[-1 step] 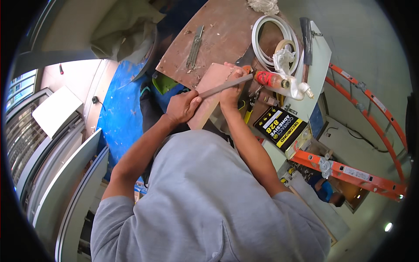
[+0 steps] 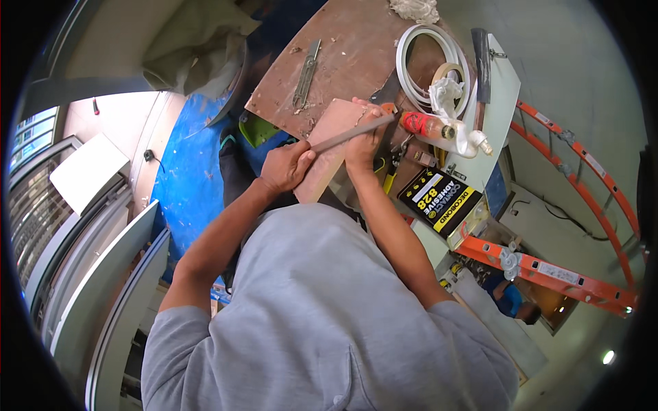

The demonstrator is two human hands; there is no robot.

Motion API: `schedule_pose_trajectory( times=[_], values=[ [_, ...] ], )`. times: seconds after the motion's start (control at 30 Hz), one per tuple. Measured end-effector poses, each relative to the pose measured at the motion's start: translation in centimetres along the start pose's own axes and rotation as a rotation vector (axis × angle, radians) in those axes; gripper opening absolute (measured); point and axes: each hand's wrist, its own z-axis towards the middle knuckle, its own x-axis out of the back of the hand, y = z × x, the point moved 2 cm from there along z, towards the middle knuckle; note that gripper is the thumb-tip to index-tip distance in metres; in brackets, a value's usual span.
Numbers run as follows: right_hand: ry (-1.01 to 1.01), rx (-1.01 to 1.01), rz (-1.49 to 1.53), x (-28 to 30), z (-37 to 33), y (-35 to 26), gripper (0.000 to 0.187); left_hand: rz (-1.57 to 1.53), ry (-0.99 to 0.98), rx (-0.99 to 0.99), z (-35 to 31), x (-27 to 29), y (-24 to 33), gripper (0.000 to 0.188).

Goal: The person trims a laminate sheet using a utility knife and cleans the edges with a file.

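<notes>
My left hand (image 2: pixel 288 166) is closed around the near end of a flat, grey metal file (image 2: pixel 329 141); whatever handle it has is hidden in my fist. The file slants up to the right across a pinkish board (image 2: pixel 317 159) that is tilted in front of me. My right hand (image 2: pixel 363 140) grips the board's right edge, and the file passes over that hand. Small shavings show on the board's upper right edge. Just past the file's tip lies something orange (image 2: pixel 388 108), partly covered.
A brown worktop (image 2: pixel 363 41) carries a metal utility knife (image 2: pixel 305 79), white edging rolls (image 2: pixel 404 51), a red-labelled bottle (image 2: pixel 418 124) and a white nozzle bottle (image 2: pixel 473 142). A black-yellow adhesive tin (image 2: pixel 432 195) stands right, near an orange ladder (image 2: pixel 548 269). Another person (image 2: pixel 508 298) is beyond.
</notes>
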Motion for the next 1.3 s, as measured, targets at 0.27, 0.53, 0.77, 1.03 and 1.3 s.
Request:
schedule_pose_trajectory(
  times=[0.27, 0.53, 0.77, 1.03, 1.3],
  values=[
    [-0.054, -0.074, -0.042, -0.6, 0.2, -1.1, 0.034, -0.052, 0.088, 0.093, 0.4, 0.2, 0.6, 0.040],
    [-0.096, 0.027, -0.094, -0.2, -0.2, -0.9, 0.034, 0.011, 0.046, 0.019, -0.7, -0.9, -1.4, 0.039],
    [-0.078, -0.035, 0.097, -0.3, 0.2, -1.2, 0.033, -0.003, 0.010, 0.020, -0.3, 0.2, -0.1, 0.037],
    [-0.072, -0.057, 0.157, -1.0, 0.0, -1.9, 0.036, 0.040, 0.001, -0.095, -1.4, -0.7, -2.7, 0.033],
    [-0.033, -0.028, 0.069, -0.9, 2.1, -1.8, 0.031, 0.065, 0.074, 0.223, -2.9, -1.1, -6.8, 0.040]
  ],
)
